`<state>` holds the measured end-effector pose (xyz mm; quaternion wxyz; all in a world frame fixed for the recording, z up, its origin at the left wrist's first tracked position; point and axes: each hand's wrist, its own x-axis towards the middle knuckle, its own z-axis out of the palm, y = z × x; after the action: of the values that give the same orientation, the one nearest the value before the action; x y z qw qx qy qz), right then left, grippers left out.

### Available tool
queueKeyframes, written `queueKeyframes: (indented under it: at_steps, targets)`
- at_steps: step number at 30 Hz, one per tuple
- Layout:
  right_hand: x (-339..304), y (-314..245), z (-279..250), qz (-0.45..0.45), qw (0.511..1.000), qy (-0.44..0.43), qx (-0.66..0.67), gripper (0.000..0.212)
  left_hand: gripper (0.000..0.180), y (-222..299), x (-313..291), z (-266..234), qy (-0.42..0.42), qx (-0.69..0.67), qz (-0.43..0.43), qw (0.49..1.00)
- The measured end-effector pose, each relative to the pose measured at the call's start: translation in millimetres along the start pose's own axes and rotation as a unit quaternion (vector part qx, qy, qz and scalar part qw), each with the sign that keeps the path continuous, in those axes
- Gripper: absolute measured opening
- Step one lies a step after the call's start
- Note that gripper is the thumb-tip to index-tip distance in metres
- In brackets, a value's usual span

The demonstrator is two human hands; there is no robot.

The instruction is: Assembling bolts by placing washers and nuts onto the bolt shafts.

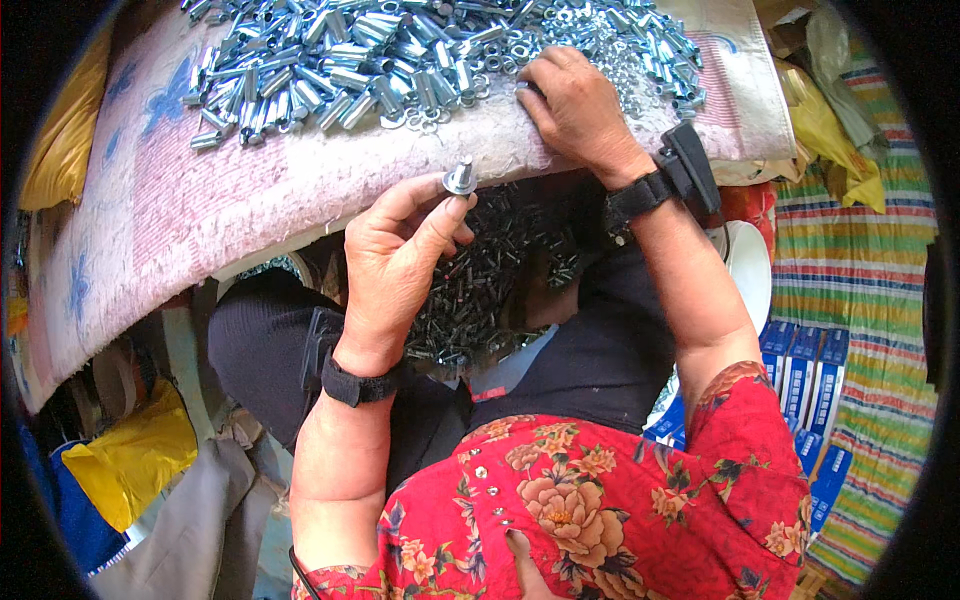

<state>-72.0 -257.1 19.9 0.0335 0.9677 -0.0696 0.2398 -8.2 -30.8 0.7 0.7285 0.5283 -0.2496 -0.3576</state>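
The left hand [395, 250] pinches a small metal fastener [461, 175] between thumb and fingertips, holding it up in front of the near edge of the cloth-covered table [150, 230]; its shank and round flange show, while its lower end is hidden by the grip. The other fingers curl behind the thumb and are only partly visible. The right hand [582, 112] reaches over the near edge, toward the table's right side, with its bent fingers beside the small washers and nuts [628, 80]; its fingertips are partly covered by the hand itself, so whether they pinch anything cannot be made out. A heap of shiny metal sleeves [340, 75] spreads toward the far side of the table, where the top of the view cuts it off. Below the near edge, between the knees, dark bolts [480, 290] lie in a mass, partly screened by the left hand and the table; what contains them is hard to see. A white tub [750, 265], below the table's near right corner, is partly hidden behind the right forearm.
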Motion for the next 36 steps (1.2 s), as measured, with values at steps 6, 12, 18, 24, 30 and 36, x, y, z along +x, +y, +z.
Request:
queueKeyframes:
  at_steps: [6, 12, 18, 24, 30, 36]
  targets:
    - [-2.8, -45.8, -40.3, 0.072, 0.943, 0.075, 0.316, 0.015, 0.020, -5.1, -0.7, -4.0, -0.012, -0.021, -0.008, 1.000]
    - [-26.6, -86.4, -36.7, 0.042, 0.949, 0.105, 0.294, 0.020, 0.020, -0.9, -3.3, -0.5, -0.017, -0.037, -0.011, 0.999]
    - [-31.3, -95.5, -37.7, 0.021, 0.934, 0.153, 0.322, 0.022, 0.018, 0.7, -5.5, -0.9, -0.022, -0.032, -0.001, 0.999]
    - [-28.4, -87.8, -46.5, 0.071, 0.907, 0.067, 0.409, 0.016, 0.016, 2.6, -4.1, -3.5, -0.035, 0.005, -0.008, 0.999]
    - [-13.7, -88.6, -60.1, 0.119, 0.891, -0.070, 0.432, 0.027, 0.014, 5.1, -4.7, -11.9, -0.015, 0.140, 0.061, 0.988]
    - [-15.9, -86.3, -77.3, 0.035, 0.955, -0.167, 0.244, 0.010, 0.014, -12.3, -4.2, -7.4, -0.020, 0.125, 0.179, 0.976]
